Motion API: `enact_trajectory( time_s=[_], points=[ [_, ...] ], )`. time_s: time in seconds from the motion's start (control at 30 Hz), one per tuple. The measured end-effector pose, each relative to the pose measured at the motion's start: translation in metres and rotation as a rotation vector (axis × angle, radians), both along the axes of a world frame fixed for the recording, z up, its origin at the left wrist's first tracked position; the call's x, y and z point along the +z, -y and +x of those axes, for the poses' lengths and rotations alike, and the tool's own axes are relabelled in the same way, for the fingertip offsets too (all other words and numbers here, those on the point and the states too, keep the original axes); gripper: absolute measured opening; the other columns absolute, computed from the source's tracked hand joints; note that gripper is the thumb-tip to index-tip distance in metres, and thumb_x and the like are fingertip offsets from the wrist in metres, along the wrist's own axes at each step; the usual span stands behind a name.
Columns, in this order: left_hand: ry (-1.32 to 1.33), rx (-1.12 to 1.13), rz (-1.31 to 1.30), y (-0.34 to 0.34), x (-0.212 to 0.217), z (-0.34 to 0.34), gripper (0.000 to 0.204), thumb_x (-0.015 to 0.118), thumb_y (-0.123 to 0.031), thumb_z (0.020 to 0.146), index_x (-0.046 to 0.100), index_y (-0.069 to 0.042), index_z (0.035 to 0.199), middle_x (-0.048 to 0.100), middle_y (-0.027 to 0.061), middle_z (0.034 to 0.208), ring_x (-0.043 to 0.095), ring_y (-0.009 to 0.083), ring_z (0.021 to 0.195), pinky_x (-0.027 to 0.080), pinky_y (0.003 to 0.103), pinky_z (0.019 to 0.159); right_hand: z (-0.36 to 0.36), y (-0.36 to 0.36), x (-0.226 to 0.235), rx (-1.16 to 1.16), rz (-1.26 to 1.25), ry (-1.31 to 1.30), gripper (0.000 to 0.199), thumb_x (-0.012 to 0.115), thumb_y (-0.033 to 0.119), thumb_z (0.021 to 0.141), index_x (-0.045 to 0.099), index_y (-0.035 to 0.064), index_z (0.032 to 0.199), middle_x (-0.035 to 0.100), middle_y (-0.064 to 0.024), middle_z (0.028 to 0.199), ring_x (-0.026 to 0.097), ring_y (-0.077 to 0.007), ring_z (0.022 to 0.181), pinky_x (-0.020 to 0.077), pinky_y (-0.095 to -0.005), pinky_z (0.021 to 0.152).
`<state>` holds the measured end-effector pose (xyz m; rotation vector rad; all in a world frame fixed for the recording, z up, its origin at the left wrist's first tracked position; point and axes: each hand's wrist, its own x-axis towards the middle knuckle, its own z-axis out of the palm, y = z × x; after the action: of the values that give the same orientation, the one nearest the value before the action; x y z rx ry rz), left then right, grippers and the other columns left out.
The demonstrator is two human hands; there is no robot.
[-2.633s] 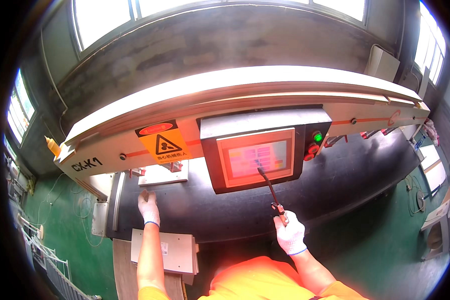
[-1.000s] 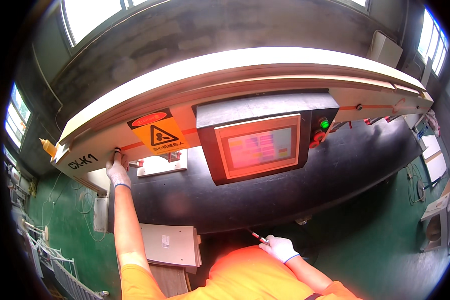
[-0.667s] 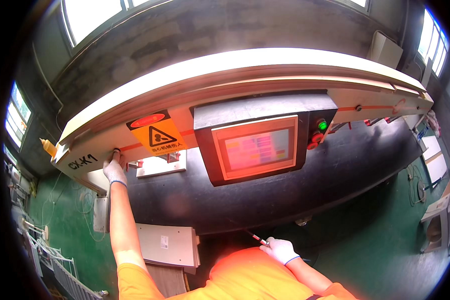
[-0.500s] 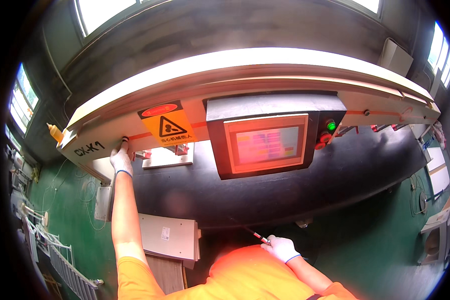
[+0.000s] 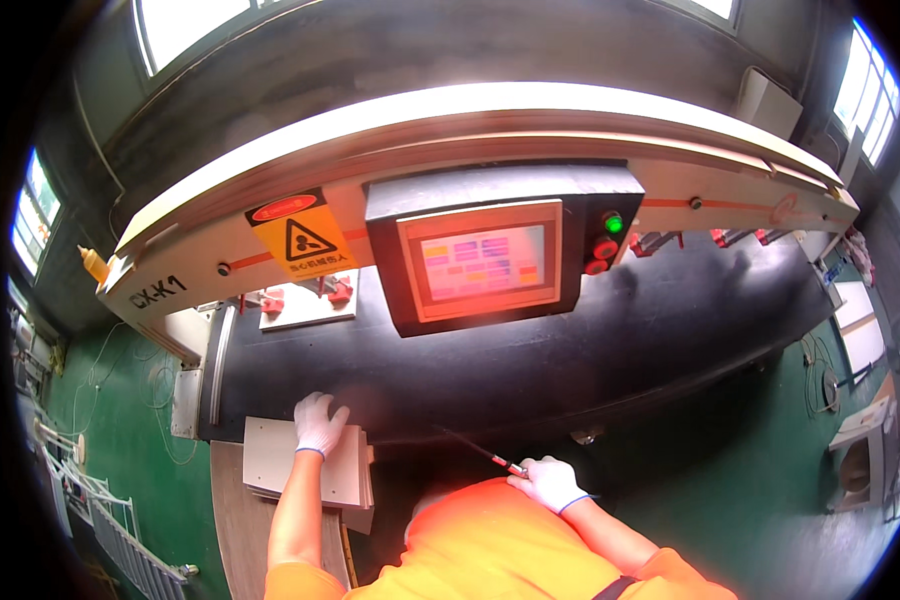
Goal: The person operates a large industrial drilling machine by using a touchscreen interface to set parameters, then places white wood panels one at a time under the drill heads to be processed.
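Left hand [image 5: 320, 422], white-gloved: laid palm-down, fingers spread and unclenched, on the far end of a stack of pale flat boards [image 5: 270, 462], touching the top board at the near edge of the black machine bed [image 5: 530, 355]. The stack sits at near left, partly under the bed's edge. Right hand [image 5: 550, 482], white-gloved: fingers curled around the handle of a thin rod-like tool [image 5: 480, 453] with a red grip, its dark tip pointing far-left toward the bed; held close to the orange-clad chest. Control panel [image 5: 490, 262]: dark housing, lit reddish touch screen, centre far. Green lamp [image 5: 612, 222] with two red buttons below, right of the screen. Yellow warning label [image 5: 305, 240]: left of the panel on the cream machine beam [image 5: 670, 150]. Green floor [image 5: 730, 470]: right and left.
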<state>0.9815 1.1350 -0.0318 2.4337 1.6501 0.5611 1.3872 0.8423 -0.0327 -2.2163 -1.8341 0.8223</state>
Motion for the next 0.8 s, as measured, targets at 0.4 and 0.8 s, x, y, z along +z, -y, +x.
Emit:
enact_trajectory(
  time_s=[0.4,0.8],
  points=[
    [-0.082,0.004,0.107,0.040,-0.015,0.002,0.029,0.064,-0.031,0.093,0.072,-0.003,0.094,0.072,0.0145,0.102,0.060,0.0366,0.110,0.040,0.052,0.104,0.046,0.108,-0.079,-0.901,0.000,-0.371,0.046,0.062,0.045,0.098,0.067,0.0003,0.090,0.065,-0.0161,0.066,0.068,-0.0310,0.063,0.0531,-0.0453,0.064],
    [-0.043,0.112,-0.001,0.075,-0.011,0.000,0.051,0.059,-0.046,0.098,0.070,-0.001,0.121,0.065,0.0217,0.132,0.051,0.0413,0.132,0.033,0.052,0.117,-0.058,0.103,0.002,-0.605,-0.248,-0.777,0.031,0.071,0.031,0.092,0.068,0.0022,0.081,0.070,-0.0059,0.077,0.062,-0.0141,0.065,0.0480,-0.0321,0.062]
  ],
)
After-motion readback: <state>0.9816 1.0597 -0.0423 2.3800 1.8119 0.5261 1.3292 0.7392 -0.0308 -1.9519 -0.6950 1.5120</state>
